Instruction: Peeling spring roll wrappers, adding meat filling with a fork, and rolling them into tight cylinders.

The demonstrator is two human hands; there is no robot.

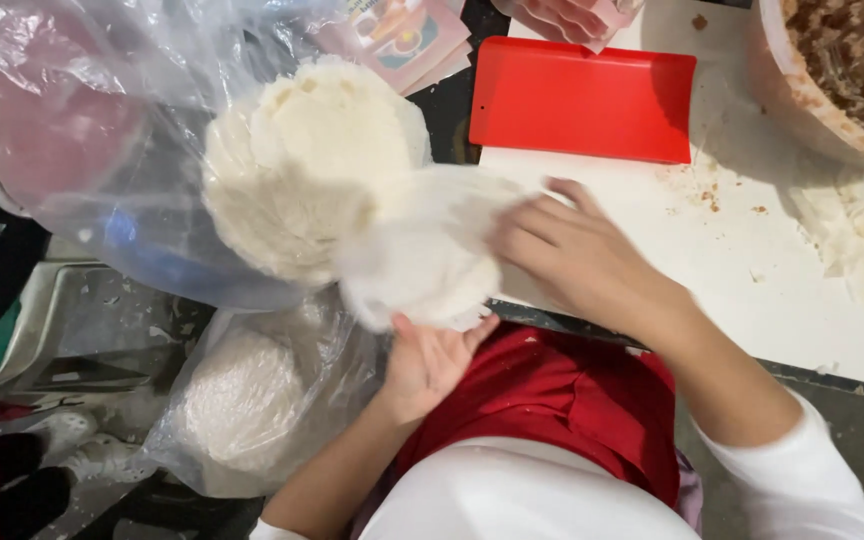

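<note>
Thin round white dough wrappers (pixel 422 265), blurred, lie between both hands, just right of the pale stack (pixel 302 170) in the clear plastic bag (pixel 82 130). Right hand (pixel 567 255) presses spread fingers on top; left hand (pixel 430 365) cups underneath, nearer the stack.

blurred wrapper stack (pixel 422 255), bowl (pixel 837 75) cut off at edge, left fingers (pixel 472 330) partly hidden
</note>
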